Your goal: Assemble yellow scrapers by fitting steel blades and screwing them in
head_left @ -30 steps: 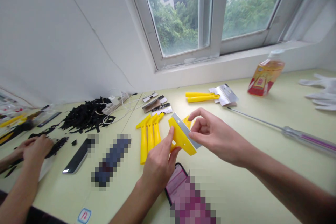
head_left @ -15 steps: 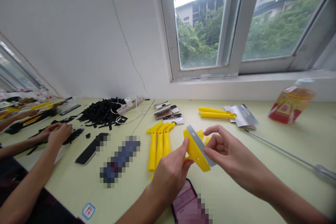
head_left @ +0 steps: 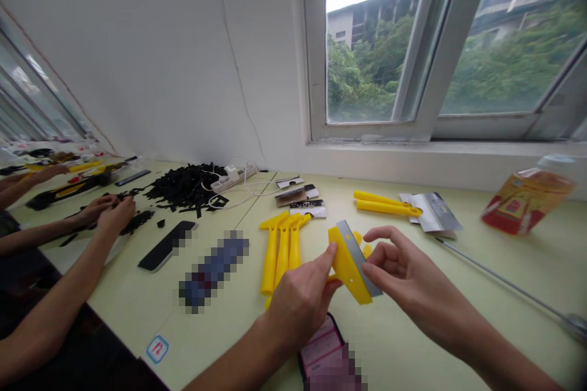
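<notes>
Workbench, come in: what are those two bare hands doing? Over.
Left hand gripping yellow plastic scraper head. Right hand at its flat grey metal blade, thumb by the edge. Black-edged phone with pink screen nearby, partly hidden by left hand.

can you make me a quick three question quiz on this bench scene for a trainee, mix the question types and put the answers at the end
1. Multiple choice: what does the person's left grip hold?
A) a black phone
B) a yellow scraper with a grey blade
C) a white cable

2. True or false: the power strip lies beside the heap of black strips.

3. Count: how many yellow handles lie nearest the bottle of amber liquid?

Key: 1. B; 2. True; 3. Two
</notes>
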### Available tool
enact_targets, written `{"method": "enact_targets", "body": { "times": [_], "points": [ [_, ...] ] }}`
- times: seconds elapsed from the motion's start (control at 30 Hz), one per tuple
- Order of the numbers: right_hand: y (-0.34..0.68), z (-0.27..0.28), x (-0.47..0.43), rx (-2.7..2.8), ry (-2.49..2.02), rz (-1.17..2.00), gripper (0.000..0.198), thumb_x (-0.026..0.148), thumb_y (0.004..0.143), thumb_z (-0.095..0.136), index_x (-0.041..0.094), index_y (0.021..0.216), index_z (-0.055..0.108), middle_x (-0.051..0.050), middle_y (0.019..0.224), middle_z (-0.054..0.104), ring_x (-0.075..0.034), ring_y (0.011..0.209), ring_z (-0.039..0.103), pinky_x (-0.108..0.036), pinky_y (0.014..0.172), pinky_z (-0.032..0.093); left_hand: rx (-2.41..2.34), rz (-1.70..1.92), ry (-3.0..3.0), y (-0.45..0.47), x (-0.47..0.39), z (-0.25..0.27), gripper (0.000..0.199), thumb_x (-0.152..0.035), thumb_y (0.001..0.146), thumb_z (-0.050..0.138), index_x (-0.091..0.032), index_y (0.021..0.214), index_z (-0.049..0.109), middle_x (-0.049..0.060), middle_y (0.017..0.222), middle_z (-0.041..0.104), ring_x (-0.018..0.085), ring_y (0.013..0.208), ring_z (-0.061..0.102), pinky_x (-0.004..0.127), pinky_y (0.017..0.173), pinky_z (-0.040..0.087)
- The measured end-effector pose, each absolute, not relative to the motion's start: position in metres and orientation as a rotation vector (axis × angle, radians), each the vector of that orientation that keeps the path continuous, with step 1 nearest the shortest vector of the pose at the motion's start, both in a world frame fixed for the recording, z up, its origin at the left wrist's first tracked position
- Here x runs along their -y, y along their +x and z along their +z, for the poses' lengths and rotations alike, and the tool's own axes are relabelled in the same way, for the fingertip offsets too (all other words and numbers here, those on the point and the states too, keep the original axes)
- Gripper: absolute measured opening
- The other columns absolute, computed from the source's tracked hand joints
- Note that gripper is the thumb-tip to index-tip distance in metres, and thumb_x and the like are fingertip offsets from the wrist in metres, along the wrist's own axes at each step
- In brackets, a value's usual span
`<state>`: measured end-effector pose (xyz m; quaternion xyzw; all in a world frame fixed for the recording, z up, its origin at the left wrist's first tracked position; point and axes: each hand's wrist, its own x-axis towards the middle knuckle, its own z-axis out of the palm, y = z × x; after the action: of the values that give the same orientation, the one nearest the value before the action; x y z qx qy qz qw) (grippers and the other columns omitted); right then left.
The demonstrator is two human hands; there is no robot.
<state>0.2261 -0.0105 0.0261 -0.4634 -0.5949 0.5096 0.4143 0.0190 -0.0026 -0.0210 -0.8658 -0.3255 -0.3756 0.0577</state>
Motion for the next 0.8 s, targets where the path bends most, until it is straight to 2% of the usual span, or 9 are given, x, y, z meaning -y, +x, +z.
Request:
{"method": "enact_targets", "body": {
  "times": [0.4,0.8],
  "points": [
    [0.2269,0.0279,0.0129,1.518,-1.147,1.289,0.042,0.051,0.088,0.061,0.025,0.111,0.038,0.004,0.072,0.053,-0.015,0.067,0.051,-0.028,0.06,0.043,0.94,-1.196,-2.673,0.0194,0.0026,-0.0193,0.059,-0.02,0.096,0.051,-0.01,0.15,0.028,0.016,0.127,0.065,0.018,0.107,0.068,0.03,0.087,0.06],
    [0.2265,0.0315,0.0146,1.558,-1.201,1.228,0.042,0.051,0.086,0.063,0.024,0.111,0.042,0.003,0.068,0.054,-0.016,0.063,0.053,-0.027,0.056,0.044,0.976,-1.221,-2.671,0.0176,0.0017,-0.0163,0.058,-0.02,0.097,0.049,-0.011,0.15,0.026,0.015,0.127,0.065,0.018,0.111,0.066,0.031,0.09,0.059]
  ]
}}
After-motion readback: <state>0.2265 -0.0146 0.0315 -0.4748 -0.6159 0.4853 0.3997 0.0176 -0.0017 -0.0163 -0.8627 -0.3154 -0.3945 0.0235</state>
